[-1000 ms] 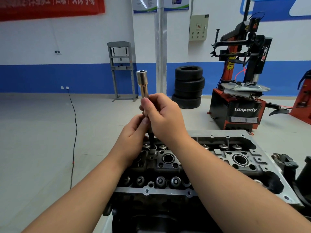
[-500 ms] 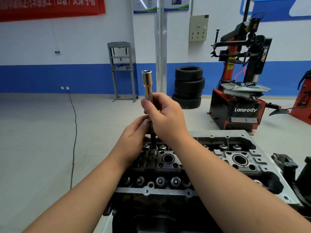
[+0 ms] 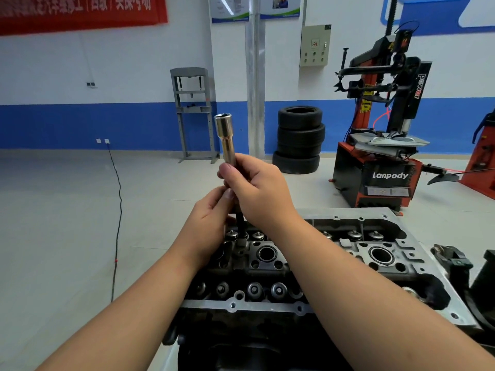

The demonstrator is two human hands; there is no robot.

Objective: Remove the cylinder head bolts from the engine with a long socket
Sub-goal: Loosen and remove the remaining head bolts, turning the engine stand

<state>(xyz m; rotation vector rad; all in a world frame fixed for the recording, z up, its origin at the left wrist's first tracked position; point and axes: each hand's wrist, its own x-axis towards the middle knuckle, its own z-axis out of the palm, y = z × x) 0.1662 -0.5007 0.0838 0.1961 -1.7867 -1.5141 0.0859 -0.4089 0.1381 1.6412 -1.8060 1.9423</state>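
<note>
A long shiny socket [image 3: 226, 139] stands upright above the engine's cylinder head [image 3: 308, 263], its open end up. My right hand [image 3: 261, 190] grips its lower part. Below it a dark bolt shank [image 3: 240, 223] runs down toward the head's left end. My left hand [image 3: 207, 226] pinches that shank just under the right hand. The joint between socket and bolt is hidden by my fingers. The head shows valve springs and round plug wells.
A stack of black tyres [image 3: 299, 139] and a red tyre changer [image 3: 380, 145] stand behind the engine. A grey press frame [image 3: 193, 113] is at the wall, and a black cable [image 3: 117, 210] runs across the floor on the left. Dark parts [image 3: 455, 261] lie right of the head.
The socket swung a little to the right and upright, then back slightly left. Both hands kept their hold and rose slightly above the head.
</note>
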